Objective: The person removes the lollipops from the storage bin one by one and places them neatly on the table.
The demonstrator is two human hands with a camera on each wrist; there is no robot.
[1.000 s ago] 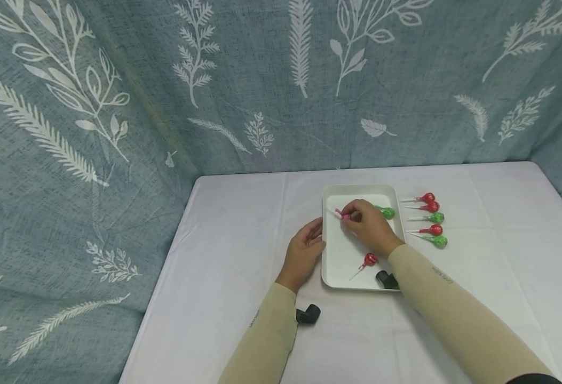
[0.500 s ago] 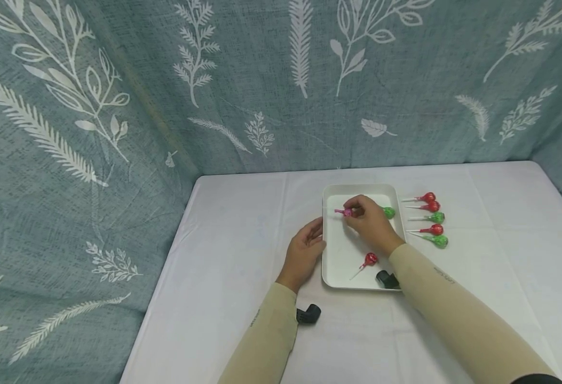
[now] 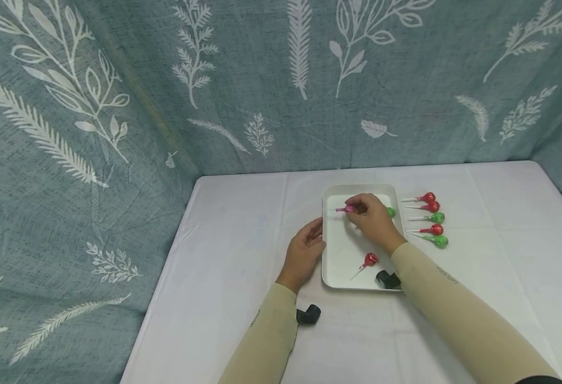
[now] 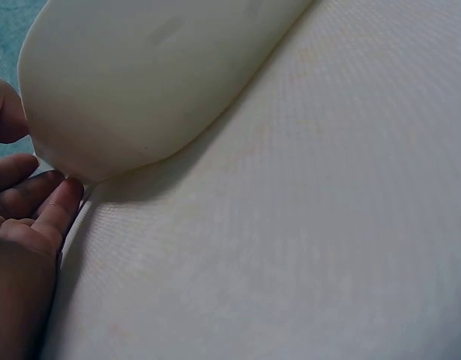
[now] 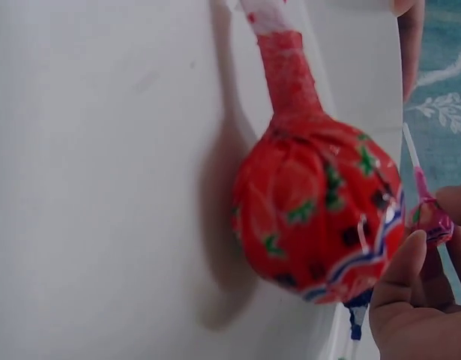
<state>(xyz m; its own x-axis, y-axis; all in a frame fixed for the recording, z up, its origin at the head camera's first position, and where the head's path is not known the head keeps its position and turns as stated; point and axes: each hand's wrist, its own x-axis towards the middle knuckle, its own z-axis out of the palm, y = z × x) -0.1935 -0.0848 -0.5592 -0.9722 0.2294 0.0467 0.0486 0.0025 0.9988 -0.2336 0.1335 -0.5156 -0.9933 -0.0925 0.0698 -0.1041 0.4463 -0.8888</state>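
The right grip [image 3: 374,221] pinched a pink lollipop [image 3: 349,209] over the far part of the tray [image 3: 339,256]; the left grip [image 3: 302,256], fingers relaxed, touched the tray's left side. A red lollipop [image 3: 370,260] lay inside it, five others [image 3: 437,218] on the tabletop [image 3: 242,240] right of the tray.

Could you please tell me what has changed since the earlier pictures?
The right hand, pinching the pink lollipop, has shifted slightly toward the far edge of the white tray, turning it more crosswise. Nothing was released. The left hand, tray and other lollipops stayed put.
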